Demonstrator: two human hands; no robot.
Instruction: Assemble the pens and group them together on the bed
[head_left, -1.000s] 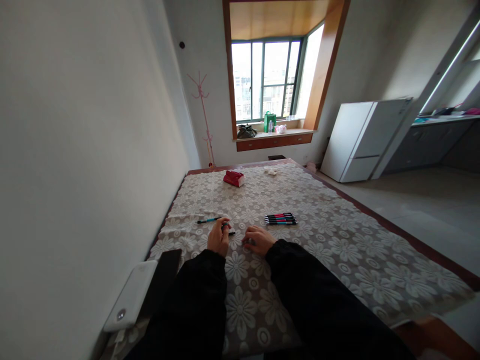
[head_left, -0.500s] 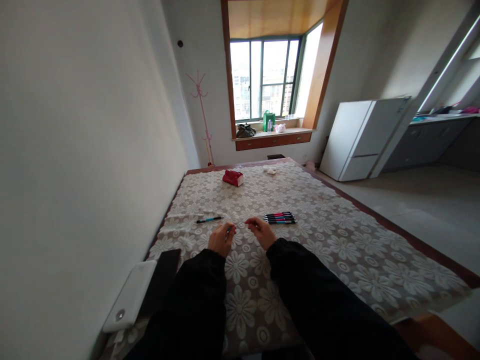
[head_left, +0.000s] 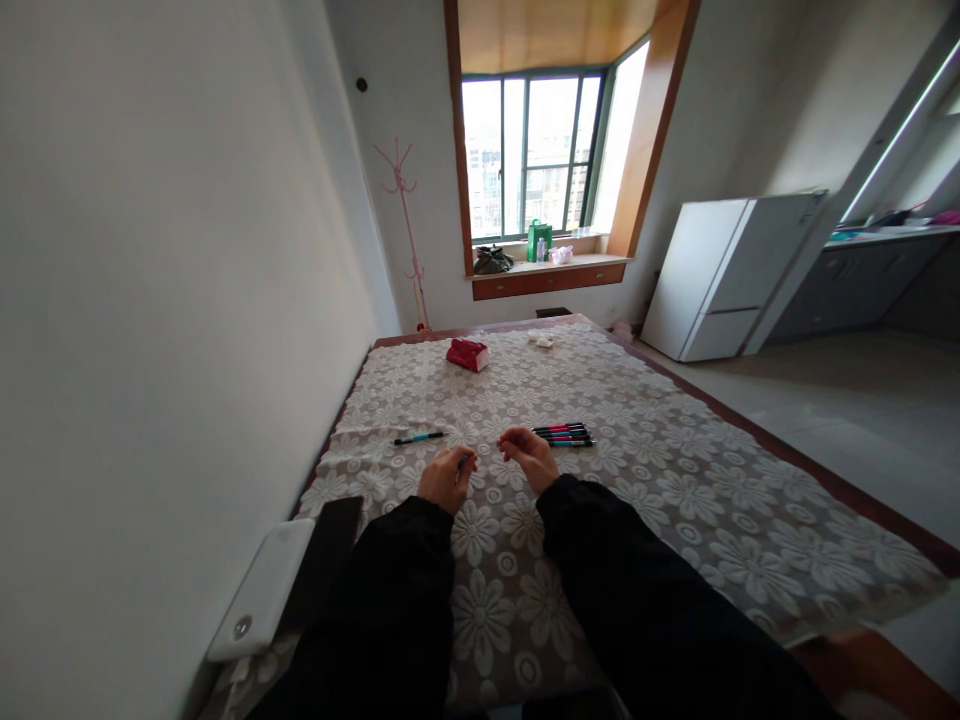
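Observation:
My left hand (head_left: pixel 448 478) is closed above the patterned tablecloth, with a thin dark bluish piece that looks like a pen (head_left: pixel 460 463) between thumb and fingers; most of it is hidden. A short gap away, my right hand (head_left: pixel 531 460) has its thumb and fingertips pinched together, and anything in them is too small to make out. Just beyond the right hand lies a row of several pens (head_left: pixel 566 435) with black, red and blue barrels, partly covered by that hand. One blue-and-black pen (head_left: pixel 418 438) lies alone, beyond and left of my left hand.
The lace tablecloth (head_left: pixel 480 600) covers the table. A red packet (head_left: pixel 466 354) and a small white item (head_left: pixel 541 341) lie toward its far end. By the wall at left are a white power bank (head_left: pixel 262 590) with a cable and a dark flat object (head_left: pixel 322 555).
My right hand has moved slightly right, away from the left hand, widening the gap and covering more of the pen row. My left hand has barely moved.

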